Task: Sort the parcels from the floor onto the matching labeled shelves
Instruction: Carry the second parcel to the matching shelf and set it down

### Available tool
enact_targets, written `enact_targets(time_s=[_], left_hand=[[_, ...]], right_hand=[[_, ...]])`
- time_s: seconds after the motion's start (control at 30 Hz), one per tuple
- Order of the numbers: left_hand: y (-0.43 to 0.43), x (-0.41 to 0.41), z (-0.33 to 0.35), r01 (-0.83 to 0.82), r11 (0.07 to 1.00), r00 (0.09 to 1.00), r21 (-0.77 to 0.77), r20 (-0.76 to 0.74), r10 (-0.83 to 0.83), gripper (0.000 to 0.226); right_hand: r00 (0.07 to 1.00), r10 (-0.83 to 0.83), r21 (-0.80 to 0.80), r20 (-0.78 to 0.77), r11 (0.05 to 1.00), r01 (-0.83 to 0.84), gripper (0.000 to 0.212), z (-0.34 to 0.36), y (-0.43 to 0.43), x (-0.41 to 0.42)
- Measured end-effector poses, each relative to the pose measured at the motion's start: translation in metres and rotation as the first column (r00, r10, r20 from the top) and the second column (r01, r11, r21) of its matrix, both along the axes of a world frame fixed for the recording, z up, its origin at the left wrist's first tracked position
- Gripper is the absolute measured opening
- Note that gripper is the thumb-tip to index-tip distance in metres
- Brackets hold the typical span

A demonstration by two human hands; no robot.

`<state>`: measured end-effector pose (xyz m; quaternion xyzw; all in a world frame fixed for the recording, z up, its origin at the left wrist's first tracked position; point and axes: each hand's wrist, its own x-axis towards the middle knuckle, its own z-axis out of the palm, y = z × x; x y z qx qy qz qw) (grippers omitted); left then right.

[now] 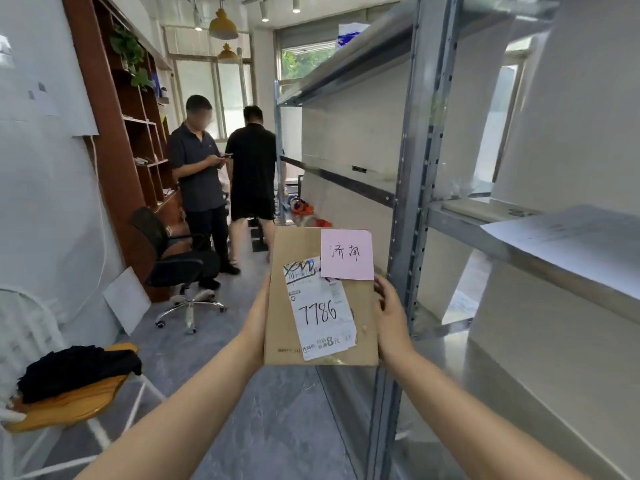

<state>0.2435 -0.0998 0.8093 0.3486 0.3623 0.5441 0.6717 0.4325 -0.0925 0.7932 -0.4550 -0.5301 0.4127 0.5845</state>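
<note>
From the head view, a flat rectangular brown cardboard parcel (pixel 320 299) is held up in mid-air between both hands, just left of the grey metal shelving unit (pixel 414 188) with pale boards. Its smooth face carries a crinkled white shipping label (pixel 320 315) handwritten "7786", with a printed "8元" at the bottom, and a pink square paper note (pixel 347 254) with two handwritten Chinese characters. The left hand (pixel 258 315) presses the parcel's left edge; the right hand (pixel 389 315) clasps its right edge, fingers curled onto the face. A loose white paper sheet (pixel 568 233) lies on a shelf to the right.
</note>
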Motion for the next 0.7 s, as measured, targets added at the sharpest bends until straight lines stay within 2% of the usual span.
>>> enact_targets(time_s=[0.1,0.27,0.4,0.6,0.7], left_hand=[[0.005,0.019,-0.004,0.134,0.991,0.991,-0.028,-0.012,-0.134,0.057],[0.025,0.047,-0.018,0.157,0.987,0.975,-0.034,-0.156,-0.160,0.058],[0.004,0.096,-0.029,0.303,0.952,0.922,-0.040,-0.239,-0.304,0.034],[-0.065,0.169,-0.040,0.543,0.839,0.801,0.048,-0.329,-0.500,0.031],[-0.102,0.197,-0.037,0.629,0.776,0.739,0.039,-0.340,-0.582,0.031]], right_hand=[[0.979,-0.202,0.030,0.024,0.979,0.201,0.041,0.002,-0.014,0.015],[0.901,-0.435,0.014,0.013,0.901,0.434,0.031,0.000,-0.055,0.039],[0.769,-0.638,0.011,0.026,0.770,0.638,0.028,-0.022,-0.106,0.064],[0.555,-0.830,-0.018,0.059,0.555,0.832,0.028,-0.036,-0.210,0.109],[0.457,-0.886,-0.008,0.071,0.458,0.889,0.028,-0.037,-0.259,0.124]])
